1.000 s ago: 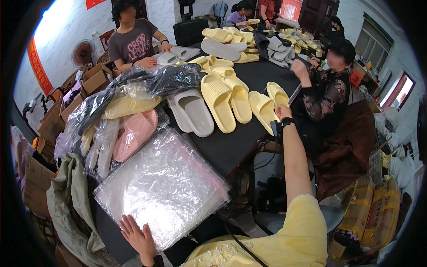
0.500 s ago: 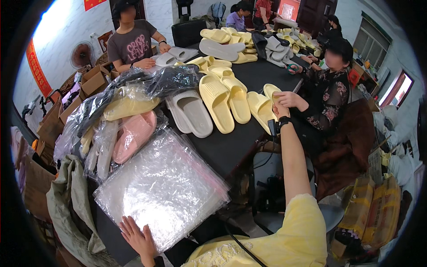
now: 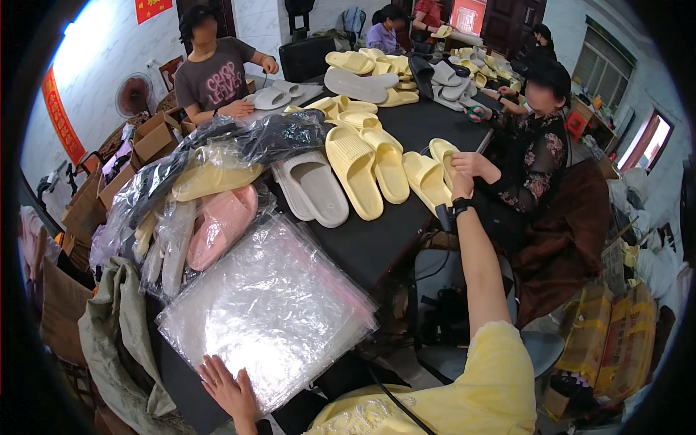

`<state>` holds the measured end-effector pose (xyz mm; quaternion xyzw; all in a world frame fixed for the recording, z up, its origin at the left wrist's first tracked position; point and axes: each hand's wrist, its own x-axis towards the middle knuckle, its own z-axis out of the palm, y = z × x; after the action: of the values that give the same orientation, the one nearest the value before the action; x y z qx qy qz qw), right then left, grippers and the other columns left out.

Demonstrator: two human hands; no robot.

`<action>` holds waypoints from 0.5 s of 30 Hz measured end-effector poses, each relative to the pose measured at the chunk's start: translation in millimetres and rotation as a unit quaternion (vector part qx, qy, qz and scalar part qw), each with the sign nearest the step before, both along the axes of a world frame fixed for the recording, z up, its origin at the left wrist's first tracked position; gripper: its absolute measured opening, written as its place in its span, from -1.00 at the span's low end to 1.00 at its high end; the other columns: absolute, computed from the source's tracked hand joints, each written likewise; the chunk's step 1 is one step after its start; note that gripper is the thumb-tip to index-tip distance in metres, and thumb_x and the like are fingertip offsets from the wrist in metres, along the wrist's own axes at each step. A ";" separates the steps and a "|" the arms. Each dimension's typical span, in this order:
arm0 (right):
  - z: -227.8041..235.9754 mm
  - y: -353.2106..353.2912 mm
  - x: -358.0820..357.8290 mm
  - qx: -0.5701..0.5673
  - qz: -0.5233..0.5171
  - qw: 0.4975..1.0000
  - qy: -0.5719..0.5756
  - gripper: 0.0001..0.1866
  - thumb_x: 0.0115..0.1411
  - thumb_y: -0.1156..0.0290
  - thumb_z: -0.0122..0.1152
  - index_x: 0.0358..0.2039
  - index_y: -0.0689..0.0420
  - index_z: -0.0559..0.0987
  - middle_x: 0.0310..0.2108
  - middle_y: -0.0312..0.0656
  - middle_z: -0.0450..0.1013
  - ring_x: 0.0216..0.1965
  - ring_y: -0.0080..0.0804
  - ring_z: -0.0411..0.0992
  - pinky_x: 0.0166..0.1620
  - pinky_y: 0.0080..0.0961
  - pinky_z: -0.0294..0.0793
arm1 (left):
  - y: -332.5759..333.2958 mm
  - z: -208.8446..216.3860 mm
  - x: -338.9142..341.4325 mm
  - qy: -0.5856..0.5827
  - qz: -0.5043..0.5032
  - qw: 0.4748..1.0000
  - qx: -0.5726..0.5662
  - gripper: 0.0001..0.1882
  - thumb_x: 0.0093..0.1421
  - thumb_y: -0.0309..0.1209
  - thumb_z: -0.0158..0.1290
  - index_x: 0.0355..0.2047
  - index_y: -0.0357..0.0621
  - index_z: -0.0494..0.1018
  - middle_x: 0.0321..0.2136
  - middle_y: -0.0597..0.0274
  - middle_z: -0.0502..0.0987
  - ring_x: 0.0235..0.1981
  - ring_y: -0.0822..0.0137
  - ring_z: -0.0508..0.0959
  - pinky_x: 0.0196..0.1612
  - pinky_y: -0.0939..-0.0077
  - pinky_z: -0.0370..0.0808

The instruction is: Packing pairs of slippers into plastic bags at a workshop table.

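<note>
My left hand (image 3: 230,391) lies flat with its fingers spread on the near edge of a stack of clear plastic bags (image 3: 268,297). My right arm stretches across to the table's right side, where my right hand (image 3: 462,188) closes at a yellow slide slipper (image 3: 441,154). A co-worker's hand (image 3: 475,166) is at the same slipper and partly hides my fingers. Just left of it lies another yellow slipper (image 3: 426,178). Further left are a pair of yellow slippers (image 3: 354,170) and a pair of grey slippers (image 3: 317,190).
Bagged slippers, one pink (image 3: 223,226), are heaped left of the bag stack. More yellow and grey slippers cover the far table (image 3: 428,118). A chair (image 3: 464,290) stands below my right arm. Taped cartons (image 3: 612,341) sit at the right. Another person works across the table.
My right hand has drawn slightly back toward me, and the slipper beside it sits a little lower and more upright. The view has shifted slightly. My left hand stays on the bags.
</note>
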<state>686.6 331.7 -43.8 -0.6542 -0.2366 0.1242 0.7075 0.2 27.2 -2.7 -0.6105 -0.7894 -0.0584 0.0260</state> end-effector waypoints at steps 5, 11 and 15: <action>30.9 20.4 -112.2 -0.050 0.207 0.940 -0.268 -0.68 0.08 0.25 0.13 -0.30 0.27 0.53 -0.40 -0.11 0.51 -0.33 -0.24 0.46 -0.26 -0.43 0.41 | -5.1 4.3 -4.9 -0.002 0.015 1.000 -0.011 -0.29 0.23 0.07 -0.27 0.24 -0.12 0.01 0.27 0.06 -0.03 0.30 0.02 -0.14 0.24 0.03 -0.17; 67.4 60.5 -192.9 -0.241 0.237 0.903 -0.264 -0.30 -0.04 -0.07 0.17 -0.05 0.25 0.42 -0.12 0.13 0.39 -0.06 0.00 0.34 0.00 -0.28 0.30 | -2.4 5.7 0.1 -0.009 0.013 1.000 -0.002 -0.30 0.22 0.05 -0.24 0.25 -0.12 0.01 0.26 0.06 -0.01 0.30 0.02 -0.13 0.24 0.05 -0.18; 53.6 75.3 -203.4 -0.157 0.119 0.924 -0.327 -0.64 -0.01 0.21 0.18 -0.36 0.29 0.49 -0.35 0.16 0.43 -0.29 0.07 0.40 -0.27 -0.25 0.36 | 1.1 1.0 0.4 -0.017 -0.008 1.000 0.002 -0.30 0.19 0.01 -0.21 0.24 -0.12 0.02 0.27 0.07 -0.02 0.30 0.01 -0.13 0.25 0.06 -0.18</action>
<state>483.3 407.0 9.8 -0.7284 -0.5084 0.0227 0.4588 0.6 28.2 -1.7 -0.6159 -0.7845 -0.0706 0.0132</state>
